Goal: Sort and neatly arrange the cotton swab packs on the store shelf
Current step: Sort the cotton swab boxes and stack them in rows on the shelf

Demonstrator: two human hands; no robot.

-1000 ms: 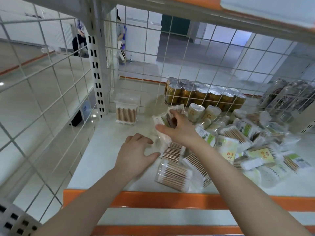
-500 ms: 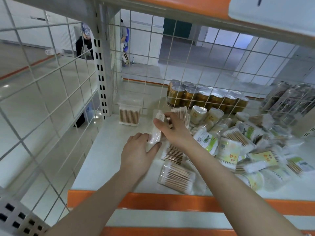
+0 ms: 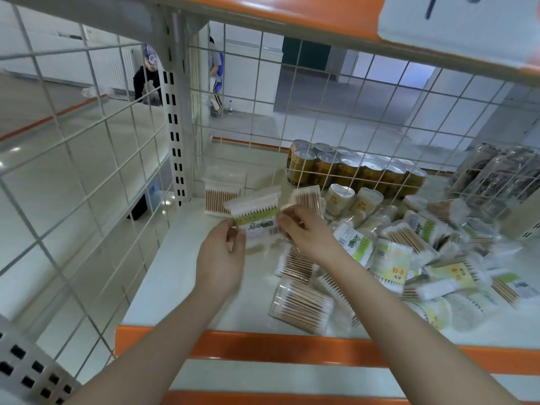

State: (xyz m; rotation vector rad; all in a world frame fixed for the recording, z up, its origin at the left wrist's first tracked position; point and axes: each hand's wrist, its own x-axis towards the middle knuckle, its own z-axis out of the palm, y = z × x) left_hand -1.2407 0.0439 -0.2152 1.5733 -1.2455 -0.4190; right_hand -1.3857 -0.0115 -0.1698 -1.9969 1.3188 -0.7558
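A flat bagged cotton swab pack point(image 3: 257, 217) with a green and white label is held above the white shelf point(image 3: 175, 276). My left hand point(image 3: 223, 255) pinches its left edge and my right hand point(image 3: 304, 232) pinches its right edge. A second pack with wooden sticks point(image 3: 308, 197) shows behind my right fingers; whether that hand holds it I cannot tell. One clear box of swabs point(image 3: 220, 194) stands upright in the back left corner. A loose heap of swab packs point(image 3: 409, 258) covers the shelf's right half, and a clear pack point(image 3: 301, 306) lies near the front edge.
White wire mesh point(image 3: 87, 176) closes the shelf's left side and back. Gold cans point(image 3: 350, 171) stand in a row behind the back mesh. An orange rail point(image 3: 263, 346) runs along the front edge. An upper shelf point(image 3: 292, 19) hangs close overhead. Two people are far behind the mesh.
My right hand lifted a labelled pack out of the heap. My left hand rose off the shelf and took the pack's left edge. The view moved closer.
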